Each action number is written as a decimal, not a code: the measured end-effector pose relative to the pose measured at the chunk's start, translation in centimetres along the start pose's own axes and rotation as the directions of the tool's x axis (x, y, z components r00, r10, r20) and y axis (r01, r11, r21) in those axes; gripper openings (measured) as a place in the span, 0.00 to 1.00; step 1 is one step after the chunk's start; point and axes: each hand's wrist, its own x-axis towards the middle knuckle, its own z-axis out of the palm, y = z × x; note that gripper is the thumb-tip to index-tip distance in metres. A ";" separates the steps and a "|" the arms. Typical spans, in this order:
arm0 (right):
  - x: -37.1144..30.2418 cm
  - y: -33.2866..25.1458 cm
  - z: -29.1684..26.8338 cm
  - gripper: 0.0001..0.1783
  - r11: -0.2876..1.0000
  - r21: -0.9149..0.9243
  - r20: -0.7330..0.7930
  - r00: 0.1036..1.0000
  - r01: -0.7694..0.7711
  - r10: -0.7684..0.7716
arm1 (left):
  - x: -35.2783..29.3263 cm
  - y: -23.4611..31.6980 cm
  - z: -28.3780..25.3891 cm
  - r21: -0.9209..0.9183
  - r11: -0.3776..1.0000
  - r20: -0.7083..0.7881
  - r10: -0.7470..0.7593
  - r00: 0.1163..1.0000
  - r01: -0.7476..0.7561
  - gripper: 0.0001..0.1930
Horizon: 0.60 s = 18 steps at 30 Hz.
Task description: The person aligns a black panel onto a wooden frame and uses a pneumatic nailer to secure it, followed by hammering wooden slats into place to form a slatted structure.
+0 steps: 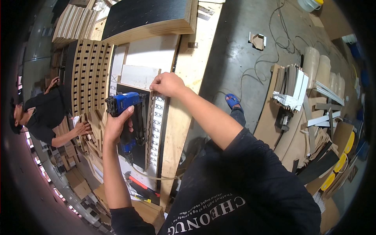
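**Dark shirt (243, 176) close below; blue nail gun (128, 98) above black board (138, 159)**

The dark shirt is nearest to the camera. At far left, a co-worker (45, 113) is beside a slotted wooden stack (90, 72). Next, the left hand (116, 126) has its fingers closed around the nail gun's handle; a finger on the trigger I cannot confirm. The gun is over the black board on the bench (187, 105). Further right, the right hand (169, 84) has bent fingers at the board's upper right corner; pinching or only pressing, I cannot tell. I judge that a nail could hit these fingertips, if the gun fires close to this corner. The hose (154, 178), if it catches, could pull the aim away.
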 end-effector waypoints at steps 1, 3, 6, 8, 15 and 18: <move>0.1 0.2 0.1 0.10 1.000 0.009 -0.017 1.000 0.007 -0.007 | 0.1 0.1 0.1 0.000 1.000 0.008 0.002 1.000 -0.002 0.15; 0.0 -0.2 -0.1 0.09 1.000 0.001 0.006 1.000 -0.018 0.018 | 0.1 0.1 0.0 -0.002 1.000 0.011 0.002 1.000 -0.002 0.15; 0.0 -0.4 -0.2 0.09 0.999 -0.015 0.025 0.999 -0.044 0.045 | 0.2 -0.1 -0.1 -0.008 1.000 0.023 0.013 1.000 -0.013 0.15; 0.0 -0.4 -0.2 0.08 0.999 -0.022 0.023 0.999 -0.045 0.046 | 0.2 -0.1 -0.2 0.003 1.000 0.025 0.009 1.000 -0.009 0.16; 0.1 -0.2 -0.5 0.08 0.999 -0.042 -0.003 1.000 -0.027 0.026 | 0.6 0.1 0.2 0.030 1.000 -0.003 0.001 1.000 -0.001 0.16; 0.3 -0.6 -0.3 0.09 0.997 -0.078 -0.011 1.000 0.014 -0.015 | 0.0 0.3 -0.2 0.008 0.999 -0.022 -0.037 0.999 0.038 0.16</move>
